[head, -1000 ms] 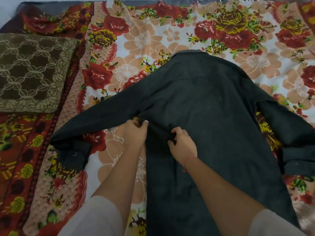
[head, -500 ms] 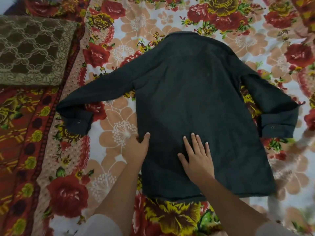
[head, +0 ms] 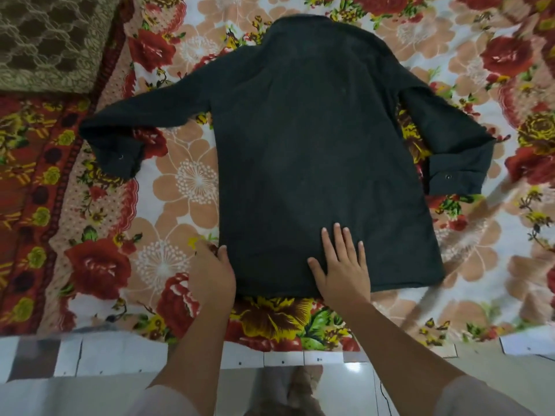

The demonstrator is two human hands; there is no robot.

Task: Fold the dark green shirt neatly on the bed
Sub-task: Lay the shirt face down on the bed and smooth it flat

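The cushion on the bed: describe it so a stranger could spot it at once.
Start from the bed's floral bedspread of red and peach flowers, where the dark green long-sleeved shirt lies flat. Go to the far left corner, beyond the shirt's left sleeve cuff. There sits the olive-brown square cushion, the only thing with a pale lattice pattern instead of flowers.

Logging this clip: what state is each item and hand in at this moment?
dark green shirt: spread flat, back up, sleeves out, unfolded
left hand: at the shirt's lower left edge
right hand: open, palm flat on the hem
pillow: lying at the bed's far left
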